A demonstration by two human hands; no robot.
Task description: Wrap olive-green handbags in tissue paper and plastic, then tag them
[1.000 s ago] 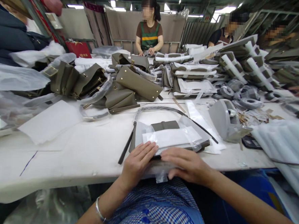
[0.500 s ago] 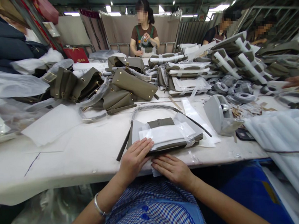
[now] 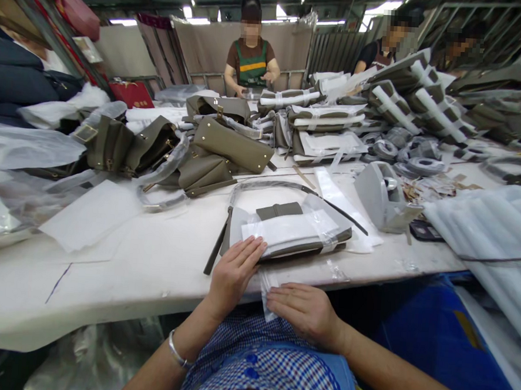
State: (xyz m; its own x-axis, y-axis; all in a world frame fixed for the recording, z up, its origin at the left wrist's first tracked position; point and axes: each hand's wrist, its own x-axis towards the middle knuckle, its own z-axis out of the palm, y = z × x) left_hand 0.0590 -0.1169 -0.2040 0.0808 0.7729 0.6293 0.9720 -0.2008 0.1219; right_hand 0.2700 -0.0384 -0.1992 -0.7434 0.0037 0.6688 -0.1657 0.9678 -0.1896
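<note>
A dark olive handbag lies on the white table, partly covered by white padding held with clear tape. Its strap, wrapped in clear film, arches behind it. My left hand rests on the bag's near left corner, fingers stretched out and lying flat. Nearer to me, at the table's front edge, my right hand has its fingers together on a strip of clear film that hangs from beneath the bag. Its thumb is hidden.
More olive bags lie behind on the left, wrapped ones further right. A grey tape dispenser stands right of the bag, near rolled white foam. A person stands across the table; others are at the back right.
My right hand has moved slightly toward me, away from the bag, and more of the clear film shows. My left hand stays on the bag. The person opposite has lowered a hand.
</note>
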